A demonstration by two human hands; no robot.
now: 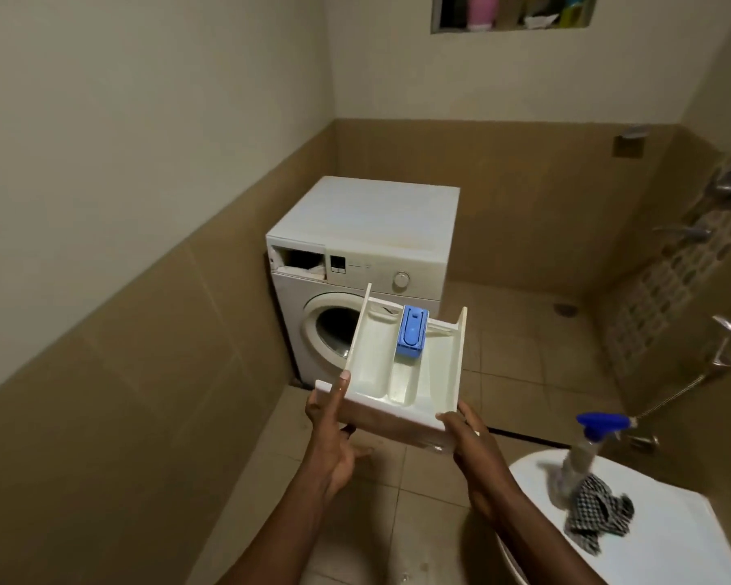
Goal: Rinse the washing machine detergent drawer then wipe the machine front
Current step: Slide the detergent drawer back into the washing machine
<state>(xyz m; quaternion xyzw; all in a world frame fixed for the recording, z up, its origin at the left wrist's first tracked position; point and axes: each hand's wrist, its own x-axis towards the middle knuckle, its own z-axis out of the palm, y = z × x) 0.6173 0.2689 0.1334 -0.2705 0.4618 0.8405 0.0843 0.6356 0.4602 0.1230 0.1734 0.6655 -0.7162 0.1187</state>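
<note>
I hold the white detergent drawer (pixel 380 373) in the air in front of me, out of the machine. It has a blue insert (pixel 412 331) in its middle compartment. My left hand (pixel 334 428) grips the drawer's front left corner, thumb on the rim. My right hand (pixel 467 437) grips the front right corner. The white washing machine (pixel 376 230) stands in the corner beyond, with its drawer slot (pixel 299 263) gaping at the top left of the front. Its round door (pixel 332 327) is partly hidden behind the drawer.
A white toilet lid (pixel 659 538) at the lower right bears a spray bottle (pixel 583 449) with a blue trigger and a checked cloth (pixel 598 513). Taps (pixel 693 232) and a hose sprayer (pixel 726 331) hang on the right wall. A floor drain (pixel 565 308) lies beyond. A wall niche (pixel 513 10) holds bottles.
</note>
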